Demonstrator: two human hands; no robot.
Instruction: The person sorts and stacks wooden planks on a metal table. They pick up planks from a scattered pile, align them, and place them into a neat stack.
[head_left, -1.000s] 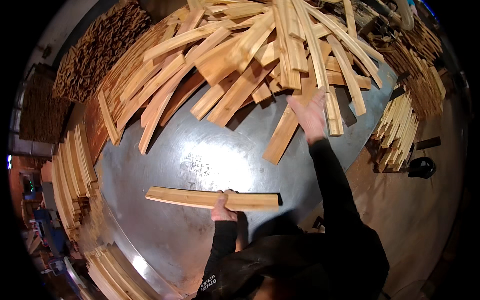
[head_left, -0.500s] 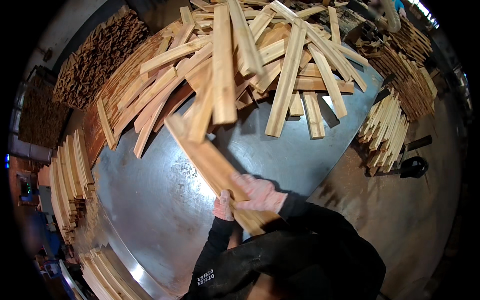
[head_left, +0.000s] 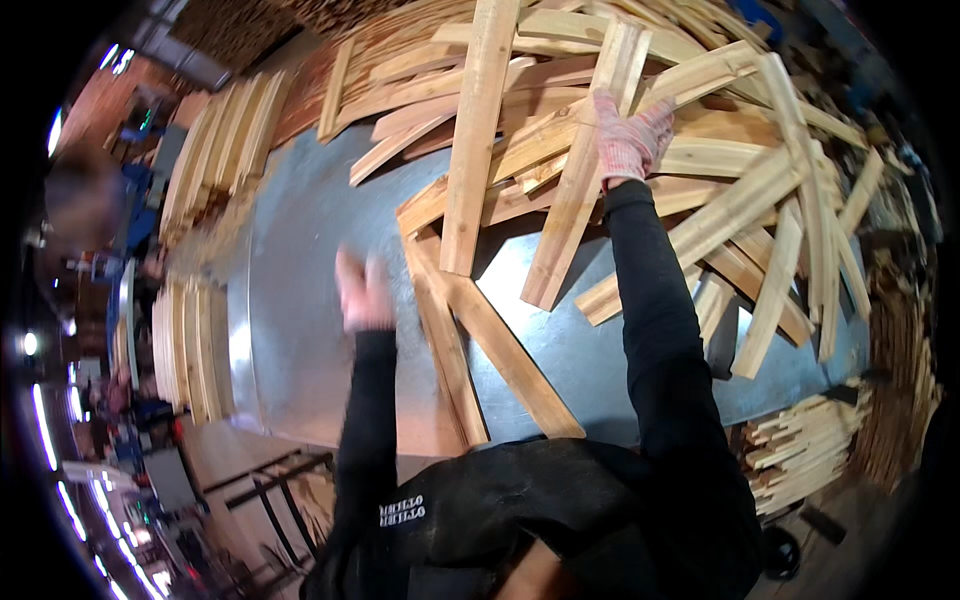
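Observation:
My left hand (head_left: 364, 292), in a pale pinkish glove and blurred by motion, hovers over the left part of the metal tabletop (head_left: 300, 260). Its fingers are apart and it holds nothing. My right arm reaches forward over a heap of wooden boards. The gloved right hand (head_left: 632, 140) rests on the heap, thumb and fingers spread across a wooden board (head_left: 572, 215); whether they grip it is not visible. Close to my torso lie two boards, a narrow one (head_left: 447, 345) and a wider one (head_left: 515, 355), meeting at their far ends. Another long board (head_left: 480, 140) slopes across the pile.
Stacked boards stand beyond the table's left side, a farther stack (head_left: 225, 150) and a nearer one (head_left: 192, 345). To the lower right is a pile of pale strips (head_left: 805, 450). A dark metal frame (head_left: 270, 500) stands on the floor at the lower left.
Both hands were on one board in front of me; now they are apart. The right has reached forward to the heap, the left has moved left. My view has turned left.

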